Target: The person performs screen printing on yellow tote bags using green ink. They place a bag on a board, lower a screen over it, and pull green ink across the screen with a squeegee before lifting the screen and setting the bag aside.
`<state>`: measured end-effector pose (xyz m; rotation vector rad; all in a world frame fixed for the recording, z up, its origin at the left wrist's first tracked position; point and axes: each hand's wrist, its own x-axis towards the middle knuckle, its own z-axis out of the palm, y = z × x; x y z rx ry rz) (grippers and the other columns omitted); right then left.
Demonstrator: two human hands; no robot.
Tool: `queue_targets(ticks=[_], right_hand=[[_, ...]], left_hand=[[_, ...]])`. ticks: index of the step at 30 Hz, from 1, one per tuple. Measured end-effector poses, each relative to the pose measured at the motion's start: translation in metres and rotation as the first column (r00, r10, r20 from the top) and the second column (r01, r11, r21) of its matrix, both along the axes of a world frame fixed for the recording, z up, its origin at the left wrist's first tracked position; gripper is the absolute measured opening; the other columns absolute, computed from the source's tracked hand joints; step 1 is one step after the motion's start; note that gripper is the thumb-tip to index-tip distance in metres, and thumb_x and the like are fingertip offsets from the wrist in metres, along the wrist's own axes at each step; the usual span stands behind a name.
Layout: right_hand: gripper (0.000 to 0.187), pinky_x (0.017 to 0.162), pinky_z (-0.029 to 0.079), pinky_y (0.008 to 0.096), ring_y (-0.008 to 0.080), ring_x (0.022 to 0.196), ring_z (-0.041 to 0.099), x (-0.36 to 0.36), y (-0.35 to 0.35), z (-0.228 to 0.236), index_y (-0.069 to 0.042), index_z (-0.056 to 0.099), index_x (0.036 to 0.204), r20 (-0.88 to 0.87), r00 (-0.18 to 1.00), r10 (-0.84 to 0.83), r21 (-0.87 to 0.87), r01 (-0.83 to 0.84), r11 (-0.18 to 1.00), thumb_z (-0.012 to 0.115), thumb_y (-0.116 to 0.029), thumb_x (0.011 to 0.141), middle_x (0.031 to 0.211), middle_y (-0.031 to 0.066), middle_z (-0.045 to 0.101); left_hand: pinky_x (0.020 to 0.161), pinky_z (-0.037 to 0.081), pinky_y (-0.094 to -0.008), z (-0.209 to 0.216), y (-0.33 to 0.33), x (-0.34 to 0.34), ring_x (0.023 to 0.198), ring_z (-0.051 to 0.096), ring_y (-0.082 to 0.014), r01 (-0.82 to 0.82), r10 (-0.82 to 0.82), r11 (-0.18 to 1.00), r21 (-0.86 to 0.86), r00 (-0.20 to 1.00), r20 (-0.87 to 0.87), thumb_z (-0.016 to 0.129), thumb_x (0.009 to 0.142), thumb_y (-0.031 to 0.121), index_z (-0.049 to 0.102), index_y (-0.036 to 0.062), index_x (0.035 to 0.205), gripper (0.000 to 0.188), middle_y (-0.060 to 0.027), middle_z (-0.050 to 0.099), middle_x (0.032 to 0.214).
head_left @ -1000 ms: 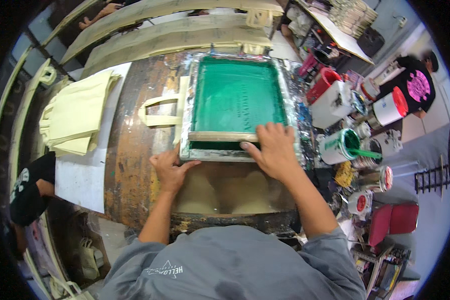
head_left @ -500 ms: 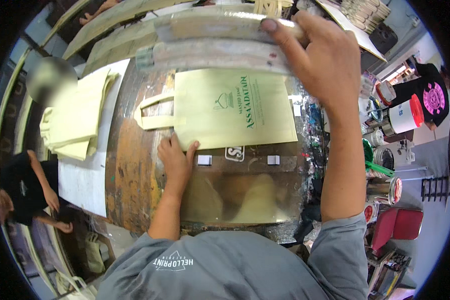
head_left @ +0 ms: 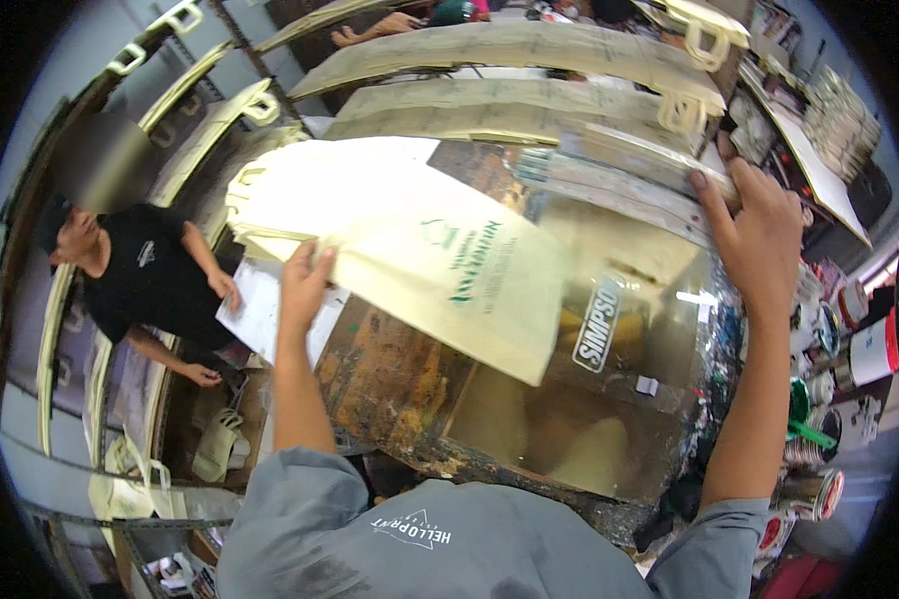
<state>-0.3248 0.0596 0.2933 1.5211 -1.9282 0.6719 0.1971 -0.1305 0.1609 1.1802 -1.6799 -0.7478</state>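
My left hand [head_left: 303,283] grips the edge of a cream cloth bag [head_left: 440,270] with a green print, lifted and tilted over the printing table [head_left: 529,419]. The bag hangs toward the left side, above a stack of plain cream bags [head_left: 300,185]. My right hand [head_left: 754,235] holds the raised frame of the printing screen [head_left: 619,180] up at the far right. Under the screen the glossy, ink-stained platen lies bare.
A person in a black shirt [head_left: 145,285] stands at the left beside white paper [head_left: 260,309]. Ink cans and tubs [head_left: 819,429] crowd the right edge. Long cream boards [head_left: 509,60] lie across the back. More bags hang low at the left [head_left: 215,444].
The screen went from flat on the table to lifted by my right hand. My left hand picked the printed bag off the platen and carried it leftward.
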Motion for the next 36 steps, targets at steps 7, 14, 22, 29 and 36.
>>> queue_targets(ticks=[7,14,22,29,36], right_hand=[[0.051,0.082,0.043,0.0486,0.0426,0.087,0.062,0.000,-0.007,0.002,0.000,0.064,0.100,-0.045,0.999,0.026,-0.035,-0.028,0.999,0.060,-0.051,0.106,0.089,0.0223,0.065],[0.051,0.092,0.044,0.0493,0.0442,0.095,0.064,-0.002,-0.007,0.002,-0.001,0.066,0.103,0.045,0.996,-0.079,0.127,0.073,0.989,0.060,-0.051,0.105,0.096,0.0245,0.068],[0.053,0.078,0.045,0.0517,0.0475,0.082,0.060,-0.006,-0.014,0.007,0.002,0.061,0.092,0.063,0.998,-0.027,0.058,0.023,0.998,0.063,-0.050,0.104,0.081,0.0253,0.061],[0.053,0.073,0.046,0.0505,0.0447,0.078,0.062,-0.009,-0.013,0.001,-0.001,0.064,0.094,0.099,0.994,-0.040,0.069,0.034,0.997,0.064,-0.054,0.102,0.080,0.0239,0.061],[0.055,0.074,0.047,0.0495,0.0440,0.080,0.064,-0.008,-0.018,0.009,0.000,0.066,0.098,0.114,0.990,-0.080,0.059,0.074,0.995,0.064,-0.056,0.101,0.083,0.0238,0.064]], left_hand=[[0.072,0.057,-0.0327,0.004,-0.001,0.254,0.086,0.071,-0.0163,-0.515,0.478,0.849,0.122,0.845,0.240,0.066,0.106,0.027,0.066,0.0012,0.132,0.037,-0.0078,0.075,0.106],[0.106,0.050,-0.0472,-0.014,-0.057,0.136,0.119,0.064,-0.0403,-0.376,0.697,0.561,-0.737,0.695,0.176,0.081,0.095,0.023,0.067,-0.0008,0.130,0.045,-0.0232,0.067,0.129],[0.096,0.057,-0.0449,-0.029,-0.190,-0.073,0.113,0.071,-0.0337,-0.260,0.278,0.945,-0.197,0.331,0.902,0.092,0.073,0.061,0.076,-0.0012,0.117,0.078,-0.0194,0.074,0.118],[0.089,0.062,-0.0431,-0.042,-0.233,-0.049,0.104,0.077,-0.0316,-0.256,0.076,0.967,-0.014,0.233,0.970,0.095,0.070,0.060,0.081,0.0051,0.109,0.069,-0.0159,0.081,0.109],[0.092,0.059,-0.0445,-0.049,-0.242,-0.019,0.104,0.077,-0.0314,-0.194,0.066,0.981,0.029,0.464,0.884,0.088,0.081,0.055,0.082,0.0086,0.107,0.054,-0.0166,0.081,0.108]])
